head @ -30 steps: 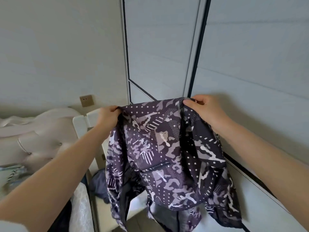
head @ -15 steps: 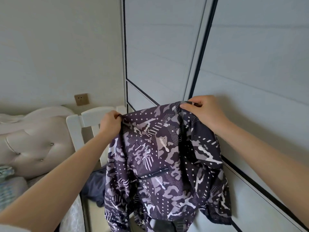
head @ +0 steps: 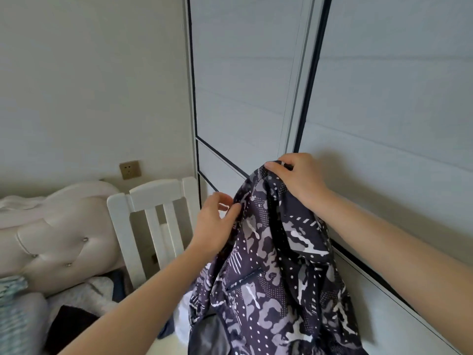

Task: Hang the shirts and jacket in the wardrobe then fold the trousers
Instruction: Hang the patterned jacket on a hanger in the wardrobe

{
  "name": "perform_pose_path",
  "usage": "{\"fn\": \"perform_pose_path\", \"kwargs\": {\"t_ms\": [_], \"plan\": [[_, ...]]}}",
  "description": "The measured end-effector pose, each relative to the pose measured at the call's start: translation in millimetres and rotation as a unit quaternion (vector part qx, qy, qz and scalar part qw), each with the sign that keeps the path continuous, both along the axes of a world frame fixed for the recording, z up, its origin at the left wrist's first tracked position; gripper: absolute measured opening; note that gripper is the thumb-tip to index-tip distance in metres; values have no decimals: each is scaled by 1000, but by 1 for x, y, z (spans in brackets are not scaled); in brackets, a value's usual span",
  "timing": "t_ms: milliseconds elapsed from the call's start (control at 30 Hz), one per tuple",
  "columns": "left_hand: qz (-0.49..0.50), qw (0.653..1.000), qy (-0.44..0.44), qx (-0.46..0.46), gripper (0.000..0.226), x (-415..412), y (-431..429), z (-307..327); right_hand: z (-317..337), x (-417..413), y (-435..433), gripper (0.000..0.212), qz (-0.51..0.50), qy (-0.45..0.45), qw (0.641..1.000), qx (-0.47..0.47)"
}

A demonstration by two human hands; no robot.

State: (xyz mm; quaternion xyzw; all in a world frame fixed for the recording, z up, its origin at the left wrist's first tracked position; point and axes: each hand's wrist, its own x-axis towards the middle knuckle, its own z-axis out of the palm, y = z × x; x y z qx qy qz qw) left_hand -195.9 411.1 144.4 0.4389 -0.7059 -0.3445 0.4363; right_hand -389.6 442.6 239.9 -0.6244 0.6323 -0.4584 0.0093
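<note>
**Jacket hangs from the right hand**

The camouflage jacket (head: 268, 278) hangs lengthwise downward before the pale sliding doors of the wardrobe (head: 384, 98). Its top is bunched in the curled grip of the right hand (head: 299, 180). The left hand (head: 215, 226) lies lower against its left edge, thumb on the cloth; whether it pinches cannot be told. The fabric is thin, smooth, dotted and softly creased.

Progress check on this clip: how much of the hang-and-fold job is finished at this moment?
Done: nothing visibly hung; the wardrobe doors look shut. In hand: the right hand grips the patterned jacket by its top, the left hand at its edge; no hanger shows. Left: hanging it, plus dark clothes lying by the white chair.
</note>
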Motion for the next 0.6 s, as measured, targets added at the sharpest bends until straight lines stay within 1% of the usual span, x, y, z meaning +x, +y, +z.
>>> {"fn": "perform_pose_path", "kwargs": {"t_ms": [67, 133, 167, 200, 233, 300, 333, 367, 433, 533, 600], "plan": [[-19, 997, -48, -55, 34, -4, 15, -1, -2, 1, -2, 40, -7, -10, 1000, -6], [-48, 986, -146, -70, 48, -10, 23, -7, -2, 3, -4, 40, -14, -22, 1000, -7], [-52, 978, -194, -60, 51, -14, 24, -11, -2, 3, -4, 40, -14, -25, 1000, -3], [-50, 973, -224, -37, 50, -15, 24, -14, -1, 2, -4, 40, -11, -25, 1000, 2], [-42, 972, -233, -11, 41, -15, 21, -15, 0, 1, -3, 39, -5, -22, 1000, 4], [-21, 973, -229, 22, 15, -9, 12, -14, 0, -5, -1, 36, 10, -14, 1000, 5], [-10, 973, -229, 28, 13, -3, 6, -11, 0, -9, 1, 35, 15, -3, 1000, 8], [1, 974, -225, 29, 14, 3, -2, -6, -1, -14, 4, 35, 16, 21, 1000, 11], [23, 980, -196, 28, 16, 16, -17, 9, -3, -22, 9, 38, 12, 125, 992, 19], [53, 992, -111, 21, 19, 27, -35, 36, -8, -27, 13, 43, -10, 301, 952, 59], [64, 996, -64, 5, 18, 28, -42, 54, -12, -27, 13, 63, -28, 354, 931, 82]]}}
